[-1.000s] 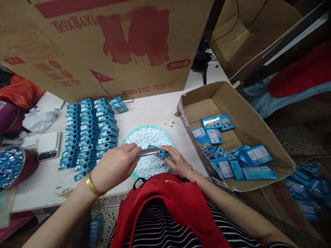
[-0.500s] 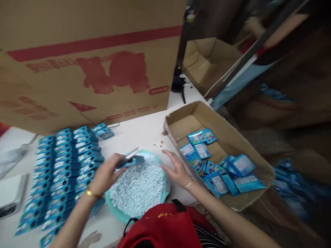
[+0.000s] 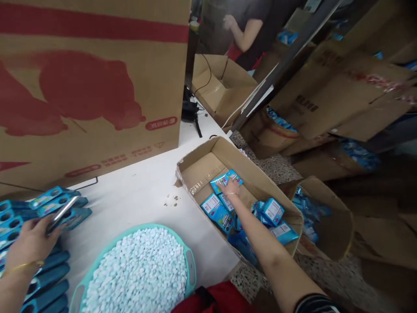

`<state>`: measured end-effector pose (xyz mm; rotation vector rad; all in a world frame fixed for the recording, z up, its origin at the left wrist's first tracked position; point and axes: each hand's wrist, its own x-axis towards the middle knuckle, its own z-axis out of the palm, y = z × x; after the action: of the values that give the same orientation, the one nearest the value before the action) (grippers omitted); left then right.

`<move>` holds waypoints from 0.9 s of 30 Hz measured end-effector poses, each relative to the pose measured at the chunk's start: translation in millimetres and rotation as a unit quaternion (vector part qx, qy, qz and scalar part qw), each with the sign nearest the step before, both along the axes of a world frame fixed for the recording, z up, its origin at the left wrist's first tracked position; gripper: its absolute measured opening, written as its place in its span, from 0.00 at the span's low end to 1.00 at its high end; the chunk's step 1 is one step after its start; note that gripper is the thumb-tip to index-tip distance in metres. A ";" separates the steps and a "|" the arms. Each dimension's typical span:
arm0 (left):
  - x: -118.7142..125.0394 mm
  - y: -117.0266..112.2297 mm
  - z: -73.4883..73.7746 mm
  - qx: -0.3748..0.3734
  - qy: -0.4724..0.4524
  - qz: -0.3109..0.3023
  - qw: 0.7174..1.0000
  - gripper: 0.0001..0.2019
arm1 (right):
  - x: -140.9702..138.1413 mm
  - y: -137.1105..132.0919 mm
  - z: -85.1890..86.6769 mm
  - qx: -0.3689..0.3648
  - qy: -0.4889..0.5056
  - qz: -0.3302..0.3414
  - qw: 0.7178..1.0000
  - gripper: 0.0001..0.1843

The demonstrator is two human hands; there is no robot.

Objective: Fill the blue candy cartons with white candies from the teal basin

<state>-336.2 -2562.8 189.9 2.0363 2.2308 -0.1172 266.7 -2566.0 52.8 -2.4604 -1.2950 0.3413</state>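
Observation:
At the left, my left hand (image 3: pixel 32 243) is closed around a slim silver metal tool (image 3: pixel 63 213), whose exact kind I cannot make out. It rests over the blue boxes (image 3: pixel 54 198) with round holes, beside a box (image 3: pixel 76 218) at the end of the rows; whether the fingers also grip that box is hidden. My right hand (image 3: pixel 230 188) reaches into a shallow cardboard tray (image 3: pixel 192 184), thumb and fingers apart on flat blue printed packets (image 3: pixel 221 179) lying there. Between my arms stands a turquoise basin (image 3: pixel 192 265) full of small pale-blue pellets (image 3: pixel 140 265).
A large carton (image 3: pixel 97 87) with red print stands along the back of the white table (image 3: pixel 130 191). Black cables (image 3: pixel 192 113) lie behind the tray. Another person (image 3: pixel 244 34) stands beyond an open box (image 3: pixel 224 87). More cartons of blue packets (image 3: pixel 309 213) are on the right.
My left hand has gone from above the basin to the box rows on the left. My right hand has moved from the basin's rim into the tray. The view has turned right.

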 end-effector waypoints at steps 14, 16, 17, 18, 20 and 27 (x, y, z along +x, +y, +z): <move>105.2 -194.0 13.3 0.012 -0.241 -0.103 0.965 0.19 | -39.4 -54.2 69.0 0.257 0.074 0.164 0.949 0.36; 106.9 -236.9 23.2 -0.036 -0.240 -0.089 0.966 0.17 | -48.0 -78.1 105.8 0.279 0.089 0.189 0.937 0.35; 107.3 -257.2 29.3 -0.064 -0.228 -0.081 0.968 0.16 | -52.6 -91.5 124.1 0.276 0.100 0.208 0.933 0.33; 108.3 -275.7 35.3 -0.093 -0.209 -0.071 0.971 0.15 | -57.0 -105.1 141.1 0.256 0.121 0.239 0.929 0.31; 114.2 -304.3 43.2 -0.148 -0.174 -0.050 0.972 0.14 | -65.7 -131.4 167.4 0.209 0.174 0.301 0.914 0.27; 173.7 -299.1 -7.5 -0.146 -0.139 0.015 0.979 0.11 | -95.6 -206.1 186.2 -0.045 0.395 0.493 0.774 0.24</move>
<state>-162.5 -2861.8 182.5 1.7450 1.9449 -0.1382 171.1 -2772.1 239.0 -1.1268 -1.9633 1.4952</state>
